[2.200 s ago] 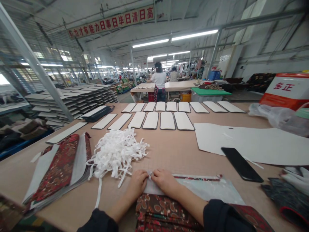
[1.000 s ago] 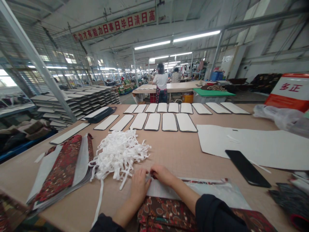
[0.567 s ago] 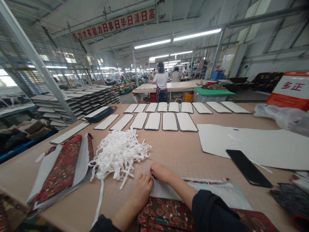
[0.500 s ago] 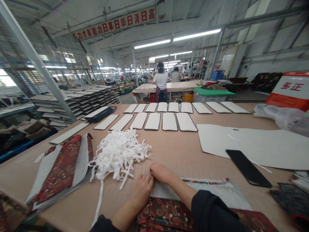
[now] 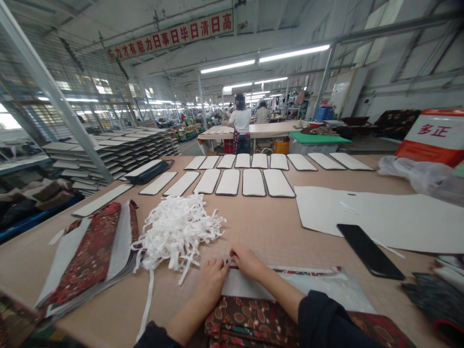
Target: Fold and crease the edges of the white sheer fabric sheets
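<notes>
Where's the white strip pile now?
In the head view, the tangled pile of white strips sits on the table, ahead and left of the left hand, right of the stack of red patterned fabric panels.

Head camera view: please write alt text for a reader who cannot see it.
The left hand and right hand meet at a white sheet's edge on a work table, beside a heap of white strips, with rows of white panels beyond.
</notes>
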A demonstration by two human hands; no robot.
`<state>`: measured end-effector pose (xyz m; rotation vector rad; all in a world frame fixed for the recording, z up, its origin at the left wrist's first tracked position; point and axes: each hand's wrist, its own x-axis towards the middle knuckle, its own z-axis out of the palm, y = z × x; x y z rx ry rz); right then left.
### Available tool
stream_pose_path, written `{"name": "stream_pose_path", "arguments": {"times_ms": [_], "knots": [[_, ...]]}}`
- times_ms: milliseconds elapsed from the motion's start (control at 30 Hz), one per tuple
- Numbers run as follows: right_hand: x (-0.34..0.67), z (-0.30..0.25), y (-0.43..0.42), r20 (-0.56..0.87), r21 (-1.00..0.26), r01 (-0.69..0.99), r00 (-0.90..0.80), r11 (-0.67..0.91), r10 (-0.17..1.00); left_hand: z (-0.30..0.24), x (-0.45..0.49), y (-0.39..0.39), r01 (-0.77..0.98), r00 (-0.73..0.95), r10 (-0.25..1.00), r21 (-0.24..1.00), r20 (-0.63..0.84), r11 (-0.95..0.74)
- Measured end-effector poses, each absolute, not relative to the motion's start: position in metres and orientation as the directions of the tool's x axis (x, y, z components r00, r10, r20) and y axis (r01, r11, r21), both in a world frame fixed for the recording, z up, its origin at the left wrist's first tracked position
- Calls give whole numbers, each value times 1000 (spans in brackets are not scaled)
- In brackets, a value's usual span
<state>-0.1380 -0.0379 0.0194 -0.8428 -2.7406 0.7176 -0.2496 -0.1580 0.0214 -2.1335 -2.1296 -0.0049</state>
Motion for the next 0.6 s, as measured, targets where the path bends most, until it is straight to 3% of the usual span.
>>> {"name": "stream_pose_path", "arguments": {"times_ms": [133, 300, 433, 600], "knots": [[-108, 14, -47, 129, -307, 396, -884, 865, 450, 19, -251, -160, 997, 23, 990, -75, 136, -12], [-87, 14, -55, 179, -78, 302, -933, 950, 312, 16, -253, -161, 975, 158, 975, -180, 157, -129], [-86, 15, -55, 185, -67, 316, -928, 947, 322, 12, -256, -158, 939, 289, 950, -226, 119, -257], [-83, 18, -58, 191, -101, 321, -922, 942, 335, 9, -258, -161, 958, 249, 960, -177, 129, -225]]}}
